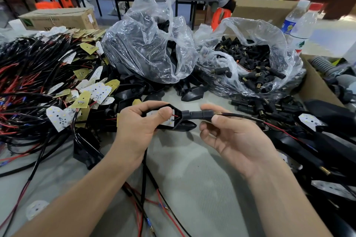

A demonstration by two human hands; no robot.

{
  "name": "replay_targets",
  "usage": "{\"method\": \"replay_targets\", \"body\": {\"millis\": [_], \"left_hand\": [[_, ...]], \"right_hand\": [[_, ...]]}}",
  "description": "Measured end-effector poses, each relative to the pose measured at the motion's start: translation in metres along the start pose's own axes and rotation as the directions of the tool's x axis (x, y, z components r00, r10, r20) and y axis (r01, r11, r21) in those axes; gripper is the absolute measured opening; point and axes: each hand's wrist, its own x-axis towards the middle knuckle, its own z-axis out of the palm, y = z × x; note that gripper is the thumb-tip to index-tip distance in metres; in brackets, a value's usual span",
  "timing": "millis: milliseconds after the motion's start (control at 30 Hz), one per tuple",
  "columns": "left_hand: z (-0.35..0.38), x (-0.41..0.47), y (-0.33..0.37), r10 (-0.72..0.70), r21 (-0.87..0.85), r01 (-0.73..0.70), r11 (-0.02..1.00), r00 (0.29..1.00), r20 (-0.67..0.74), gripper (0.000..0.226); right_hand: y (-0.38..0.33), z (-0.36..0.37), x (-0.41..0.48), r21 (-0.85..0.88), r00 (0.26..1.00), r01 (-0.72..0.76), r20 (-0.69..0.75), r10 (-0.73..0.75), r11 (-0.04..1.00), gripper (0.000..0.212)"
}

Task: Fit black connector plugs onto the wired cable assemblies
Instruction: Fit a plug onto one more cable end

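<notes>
Left hand (pixel 138 123): fingers (pixel 162 111) curled round a black housing (pixel 179 126), thumb lying across its open face, where a white LED board (pixel 152 114) sits.
Right hand (pixel 237 138): palm up, thumb and forefinger pinching the right end of the connector plug (pixel 192 115).
Connector plug: held level above the bench (pixel 192 169), between the two hands; its left end meets the tip of the housing.
Cable (pixel 248 117): black, runs out of the plug's right end through a small spring and away to the right; a red wire shows further along it.
Loose plugs (pixel 248 105): scattered on the bench just beyond the right hand.
Clear bag of plugs (pixel 269 31): open, behind the loose plugs.
Clear bag of black housings (pixel 142 44): left of the plug bag, with more housings spilled at its foot.
Wired assemblies (pixel 38 75): a tangled heap of black and red leads with LED boards, covering the bench's left side and reaching up to the left hand.
Water bottles (pixel 298 23): two, upright, far right.
Cardboard box (pixel 57 18): far left, behind the heap.
</notes>
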Motion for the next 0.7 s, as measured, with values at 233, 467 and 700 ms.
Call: {"method": "replay_targets", "body": {"millis": [233, 467, 700], "left_hand": [[-0.0008, 0.0033, -0.0029, -0.011, 0.103, 0.015, 0.995, 0.999, -0.036, 0.008], [-0.0008, 0.004, -0.0046, 0.013, 0.133, -0.009, 0.991, 1.0, -0.026, 0.003], [0.0001, 0.0037, -0.0092, -0.066, 0.086, 0.06, 0.994, 0.995, 0.07, 0.007]], "right_hand": [[0.0038, -0.0001, -0.0014, 0.005, 0.983, 0.07, 0.172, -0.07, 0.998, 0.032], [0.0038, 0.001, -0.0021, 0.071, 0.976, 0.047, 0.211, -0.061, 0.996, 0.034], [0.0014, 0.0027, -0.0018, -0.02, 0.989, 0.091, 0.121, -0.088, 0.996, 0.041]]}}
